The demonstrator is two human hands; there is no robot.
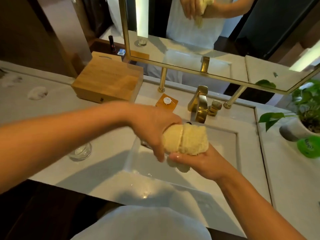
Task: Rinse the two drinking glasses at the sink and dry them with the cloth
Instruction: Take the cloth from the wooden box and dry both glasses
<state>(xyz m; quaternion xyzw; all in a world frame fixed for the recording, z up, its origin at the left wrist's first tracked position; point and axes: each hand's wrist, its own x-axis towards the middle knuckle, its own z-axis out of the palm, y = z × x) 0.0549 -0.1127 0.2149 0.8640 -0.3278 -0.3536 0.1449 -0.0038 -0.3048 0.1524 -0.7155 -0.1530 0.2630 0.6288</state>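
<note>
The white stone counter [103, 167] runs the full width of the view, with a rectangular sink [155, 186] sunk into its middle and a gold-framed mirror [190, 49] standing along its back edge. A wooden box [107, 80] sits at the back left of the counter, a potted plant [304, 108] near the right edge, and a gold tap [200, 104] at the sink's back rim, with no water seen running from it.

Over the sink's back half, the left hand [152, 130] comes from above and is closed around one end of a bunched yellow cloth [185, 139]; the right hand [197, 161] cups the cloth from beneath, fingers curled up against it. Whether a glass sits inside the cloth cannot be told. One drinking glass [80, 151] stands upright on the counter just beside the sink's left edge, well apart from both hands.

This looks like the drying step. The next move probably calls for twisting the cloth in a firm grip, then reaching left for the standing glass.
</note>
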